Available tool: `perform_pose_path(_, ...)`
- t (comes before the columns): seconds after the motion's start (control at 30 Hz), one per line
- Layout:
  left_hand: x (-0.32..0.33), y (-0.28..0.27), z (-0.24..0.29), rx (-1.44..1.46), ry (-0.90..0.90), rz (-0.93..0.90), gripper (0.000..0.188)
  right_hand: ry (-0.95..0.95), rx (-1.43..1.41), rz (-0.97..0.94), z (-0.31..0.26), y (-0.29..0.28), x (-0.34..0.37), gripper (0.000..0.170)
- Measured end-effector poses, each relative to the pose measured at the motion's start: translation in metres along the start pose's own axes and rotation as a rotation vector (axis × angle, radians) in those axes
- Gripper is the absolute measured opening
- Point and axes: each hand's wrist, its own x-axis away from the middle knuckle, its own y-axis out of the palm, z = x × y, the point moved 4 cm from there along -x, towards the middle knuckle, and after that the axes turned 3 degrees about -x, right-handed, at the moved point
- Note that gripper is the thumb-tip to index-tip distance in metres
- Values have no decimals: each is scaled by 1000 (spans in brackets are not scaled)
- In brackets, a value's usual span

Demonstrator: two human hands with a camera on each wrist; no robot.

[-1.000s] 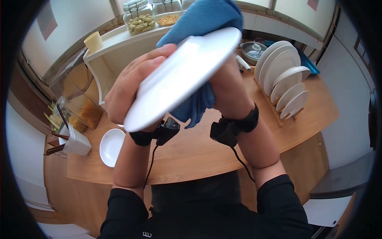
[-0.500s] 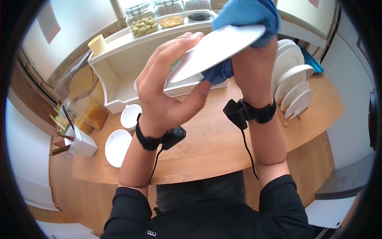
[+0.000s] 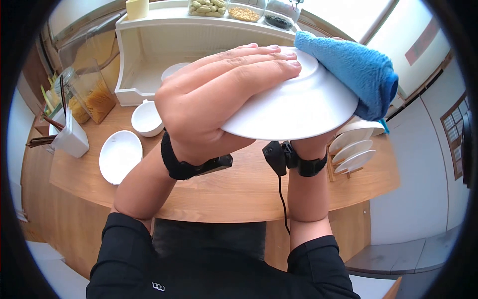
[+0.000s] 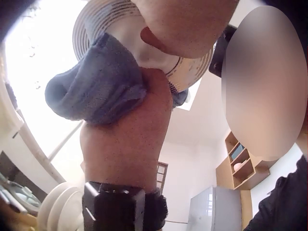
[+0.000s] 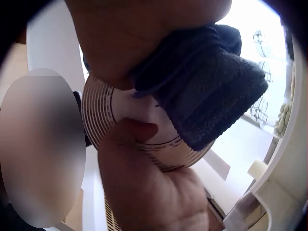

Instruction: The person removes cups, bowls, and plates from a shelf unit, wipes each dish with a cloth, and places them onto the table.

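Note:
A white plate (image 3: 308, 107) is held up in front of the chest, its underside showing in the head view. The left hand (image 3: 214, 94) grips it, fingers across the foot ring; in the right wrist view the thumb of the left hand (image 5: 149, 178) lies on the line-patterned face. A blue cloth (image 3: 353, 72) wraps the plate's far right edge. Mostly hidden behind plate and cloth in the head view, the right hand (image 4: 127, 139) holds the cloth (image 4: 98, 84) against the plate; its fingertips are covered.
Several plates stand in a wooden rack (image 3: 343, 174) at right. On the left are a white dish (image 3: 121, 157), a white cup (image 3: 147, 118) and a chopstick holder (image 3: 71, 135). Behind stands a white shelf (image 3: 149, 55) with jars (image 3: 244, 12) on top.
The left hand, open beside the plate half a second ago, now grips it with fingers over the underside. The plate has turned so its underside faces the head camera. The head view has shifted.

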Motion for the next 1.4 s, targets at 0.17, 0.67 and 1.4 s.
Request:
perform_pose_path(0.17,-1,-5,-1,-17,68,21,27,365,-81,57,4,8,28,70)
perform_pose_path(0.67,-6,-16,0,55,139,-22,32,309,-271,-90,7,33,14,31)
perform_pose_path(1.4,-12,19,14,75,-91,-21,57,-144,240,58,-1,-33,-27,38)
